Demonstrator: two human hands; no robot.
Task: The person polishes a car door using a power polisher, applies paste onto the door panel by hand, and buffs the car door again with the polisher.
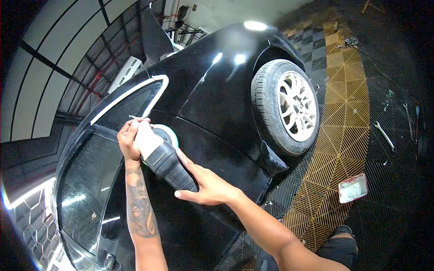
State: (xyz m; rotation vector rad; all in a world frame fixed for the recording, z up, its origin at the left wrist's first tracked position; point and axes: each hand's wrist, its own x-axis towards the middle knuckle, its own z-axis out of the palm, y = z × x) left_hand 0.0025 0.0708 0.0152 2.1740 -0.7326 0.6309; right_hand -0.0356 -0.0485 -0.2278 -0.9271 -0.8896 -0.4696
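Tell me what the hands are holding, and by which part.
A black-and-white, polisher-like power tool: the left hand holds its white head, the right hand its black ribbed body.

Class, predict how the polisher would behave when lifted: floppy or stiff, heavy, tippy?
The polisher is probably stiff, given its solid-looking body. It may feel heavy: left hand and right hand both hold it. That body, reaching past the round pad, could make it tip.

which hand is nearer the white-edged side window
Left. The left hand is close beside the white-edged side window; the right hand is farther off, on the polisher's black grip.
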